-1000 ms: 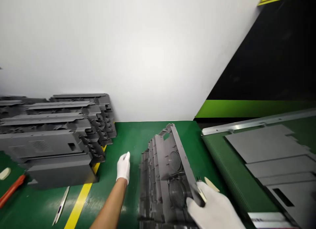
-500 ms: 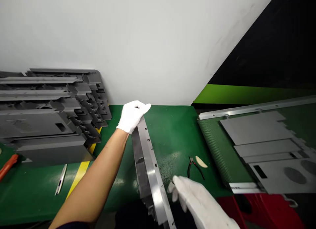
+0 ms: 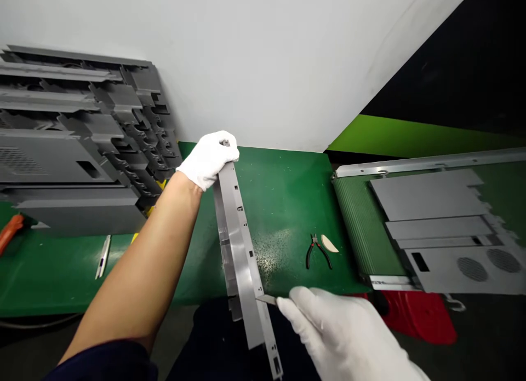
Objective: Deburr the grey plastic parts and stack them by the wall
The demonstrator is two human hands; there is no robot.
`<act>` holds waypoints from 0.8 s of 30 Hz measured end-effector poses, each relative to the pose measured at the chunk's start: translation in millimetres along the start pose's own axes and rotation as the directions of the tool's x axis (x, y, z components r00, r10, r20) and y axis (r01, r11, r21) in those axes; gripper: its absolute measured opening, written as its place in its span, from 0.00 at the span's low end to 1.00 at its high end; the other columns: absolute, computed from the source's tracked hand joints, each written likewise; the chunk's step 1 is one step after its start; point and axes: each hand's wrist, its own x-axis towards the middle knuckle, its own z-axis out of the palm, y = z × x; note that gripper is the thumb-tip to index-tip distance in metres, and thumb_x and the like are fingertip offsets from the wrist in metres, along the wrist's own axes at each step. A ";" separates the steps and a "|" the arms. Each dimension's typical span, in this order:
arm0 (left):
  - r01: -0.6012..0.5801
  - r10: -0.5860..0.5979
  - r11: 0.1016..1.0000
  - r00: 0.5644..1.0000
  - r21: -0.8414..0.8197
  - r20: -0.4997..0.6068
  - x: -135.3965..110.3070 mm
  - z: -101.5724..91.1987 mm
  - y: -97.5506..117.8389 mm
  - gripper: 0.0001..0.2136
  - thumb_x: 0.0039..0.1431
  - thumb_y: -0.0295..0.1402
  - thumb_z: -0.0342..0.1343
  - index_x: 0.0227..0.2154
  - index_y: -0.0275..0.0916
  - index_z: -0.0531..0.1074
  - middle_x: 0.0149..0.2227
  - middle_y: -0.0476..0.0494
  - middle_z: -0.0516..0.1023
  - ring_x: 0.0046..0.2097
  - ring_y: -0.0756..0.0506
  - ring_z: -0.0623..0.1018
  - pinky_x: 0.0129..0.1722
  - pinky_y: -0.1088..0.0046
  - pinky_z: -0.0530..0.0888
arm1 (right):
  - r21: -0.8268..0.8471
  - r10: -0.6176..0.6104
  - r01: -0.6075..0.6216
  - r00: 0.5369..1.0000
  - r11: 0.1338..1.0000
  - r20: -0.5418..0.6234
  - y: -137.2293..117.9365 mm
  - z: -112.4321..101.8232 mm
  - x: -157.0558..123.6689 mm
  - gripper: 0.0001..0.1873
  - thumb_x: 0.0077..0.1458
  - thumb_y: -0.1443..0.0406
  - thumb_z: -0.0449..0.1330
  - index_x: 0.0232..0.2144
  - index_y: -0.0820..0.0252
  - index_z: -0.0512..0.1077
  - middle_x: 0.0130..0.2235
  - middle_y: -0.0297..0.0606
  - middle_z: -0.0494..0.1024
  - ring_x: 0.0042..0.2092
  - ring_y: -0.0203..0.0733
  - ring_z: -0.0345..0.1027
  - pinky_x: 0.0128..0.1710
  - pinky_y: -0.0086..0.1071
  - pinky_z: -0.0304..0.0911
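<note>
My left hand (image 3: 210, 157), in a white glove, is closed round the far end of a long grey plastic panel (image 3: 242, 249), which stands on its narrow edge and points towards me. Small square holes and slots run along its upper edge. My gloved right hand (image 3: 341, 326) is closed on a knife, and only its thin blade (image 3: 267, 299) sticks out. The blade's tip meets the panel's edge near the close end. The knife's handle is hidden inside the fist.
Grey panels (image 3: 78, 151) stand in a row at the left. Beside them lie a white pen-like tool (image 3: 103, 257) and an orange-handled tool (image 3: 10, 231). Cutting pliers (image 3: 315, 249) and a pale half-round piece (image 3: 329, 244) lie on the green table (image 3: 283, 195). Another panel (image 3: 447, 233) rests on a conveyor (image 3: 349, 222).
My right hand has brought the blade against the panel's edge. The view has tipped downward, so the table and panels appear higher. My left hand keeps its hold on the far end.
</note>
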 end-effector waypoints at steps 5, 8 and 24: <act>0.061 -0.060 0.997 0.998 0.040 -0.017 -7.8 -3.7 -1.0 0.07 0.41 0.23 0.56 0.23 0.40 0.65 0.28 0.46 0.70 0.32 0.46 0.72 0.29 0.70 0.60 | -0.156 -0.160 0.152 0.986 0.976 -0.040 -8.7 -2.7 2.1 0.25 0.69 0.52 0.48 0.20 0.53 0.62 0.16 0.28 0.66 0.14 0.33 0.54 0.17 0.32 0.45; 0.058 -0.057 0.998 0.998 0.026 -0.029 -10.6 -6.5 -1.0 0.07 0.40 0.23 0.56 0.23 0.40 0.65 0.27 0.46 0.70 0.32 0.46 0.72 0.29 0.70 0.61 | -0.211 -0.177 0.168 0.984 0.963 -0.024 -11.2 -3.8 0.6 0.25 0.69 0.52 0.48 0.20 0.53 0.62 0.15 0.28 0.65 0.13 0.32 0.54 0.16 0.33 0.43; 0.046 -0.046 0.998 0.999 0.032 -0.025 -11.4 -2.8 0.5 0.08 0.43 0.21 0.56 0.25 0.39 0.65 0.28 0.46 0.69 0.33 0.46 0.71 0.31 0.69 0.64 | -0.315 -0.229 0.238 0.971 0.919 0.064 1.3 0.4 -10.4 0.19 0.67 0.54 0.52 0.26 0.54 0.68 0.17 0.30 0.67 0.15 0.33 0.58 0.17 0.34 0.37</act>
